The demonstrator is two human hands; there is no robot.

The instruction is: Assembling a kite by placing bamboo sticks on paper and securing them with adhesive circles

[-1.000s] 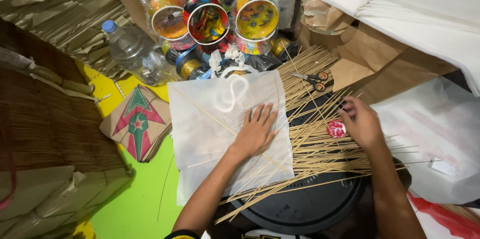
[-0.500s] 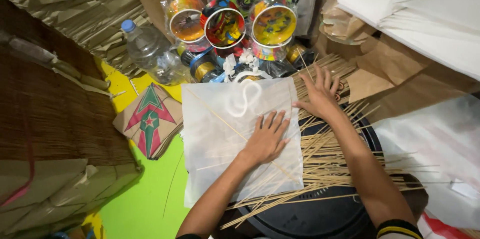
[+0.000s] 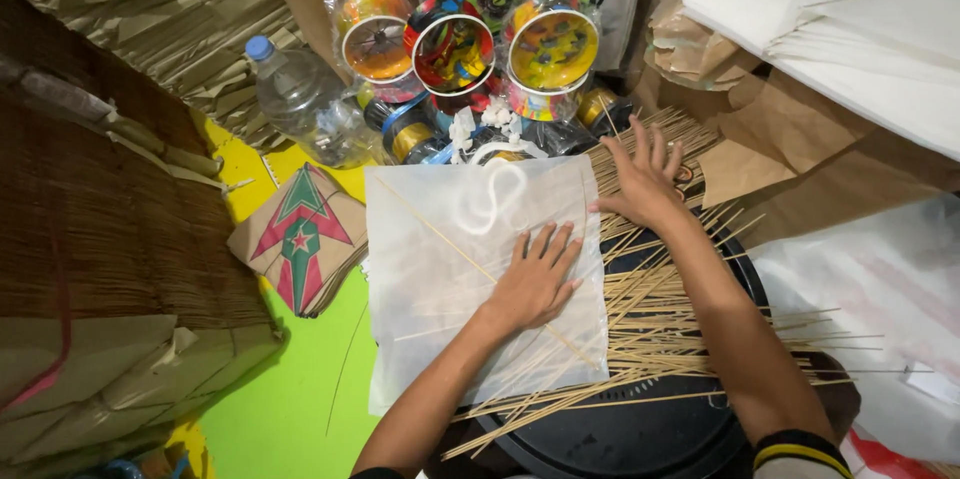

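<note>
Neither grip holds anything: our left hand (image 3: 535, 284) lies flat, fingers spread, on the thin white square paper sheet (image 3: 480, 279). Our right hand (image 3: 640, 184) rests open on the pile of thin bamboo sticks (image 3: 680, 329) just beside the sheet.

A single camera, worn on the person's head, looked almost straight down over the work surface from close above, so both forearms entered from the bottom edge and ran up into the frame. The left hand (image 3: 535, 279) and the right hand (image 3: 640, 184) sat near the centre, filling little of the picture. The view faced away from the body, with the white paper sheet (image 3: 440, 279) mid-frame and the plastic bottle (image 3: 305, 104) toward the top left. No second view was there to overlap with it.
</note>
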